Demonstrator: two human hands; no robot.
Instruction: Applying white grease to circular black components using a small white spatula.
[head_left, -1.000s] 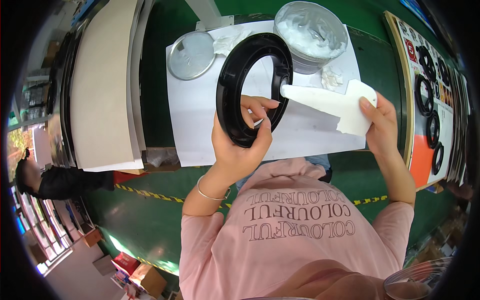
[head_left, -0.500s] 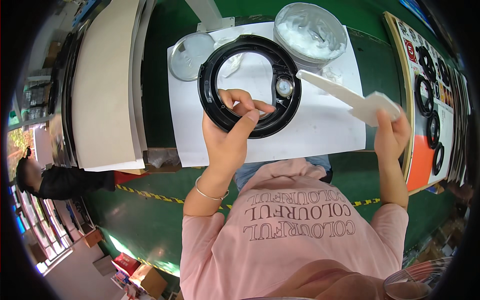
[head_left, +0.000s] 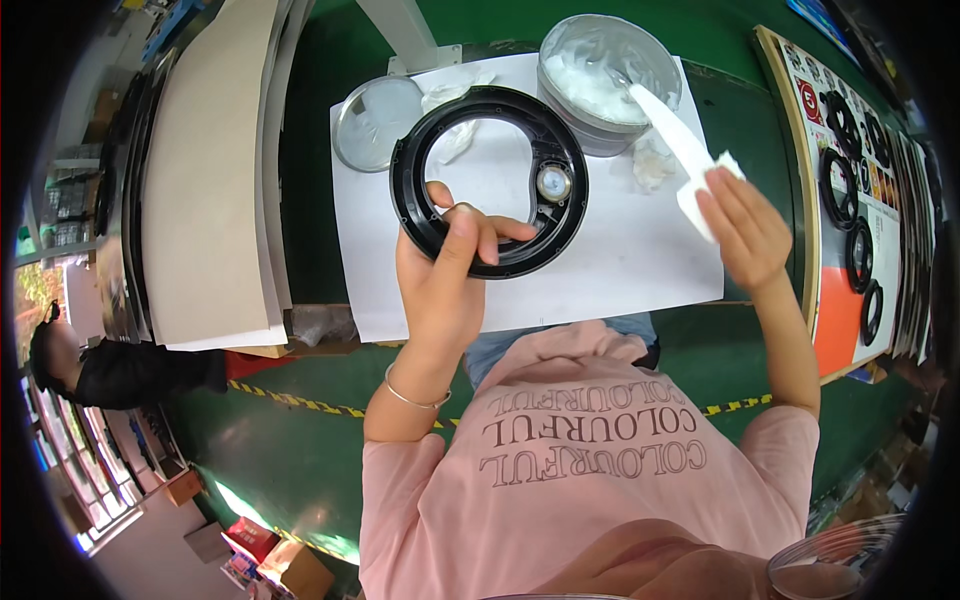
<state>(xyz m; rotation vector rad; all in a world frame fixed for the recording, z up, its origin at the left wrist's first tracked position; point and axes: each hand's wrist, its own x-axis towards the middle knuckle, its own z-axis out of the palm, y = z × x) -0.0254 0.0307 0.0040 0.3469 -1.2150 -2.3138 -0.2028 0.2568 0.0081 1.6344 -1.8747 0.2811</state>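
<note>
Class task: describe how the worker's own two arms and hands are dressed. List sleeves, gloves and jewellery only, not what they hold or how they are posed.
Both hands are bare, with no gloves: the left hand and the right hand. The forearms are uncovered too. Short pink sleeves of a T-shirt end near the shoulders. A thin silver bracelet circles the left wrist. No watch or ring is clearly visible.

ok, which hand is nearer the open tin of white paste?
Right. The right hand holds a white spatula whose tip reaches into the open tin. The left hand grips the black ring, lower left of the tin.
</note>
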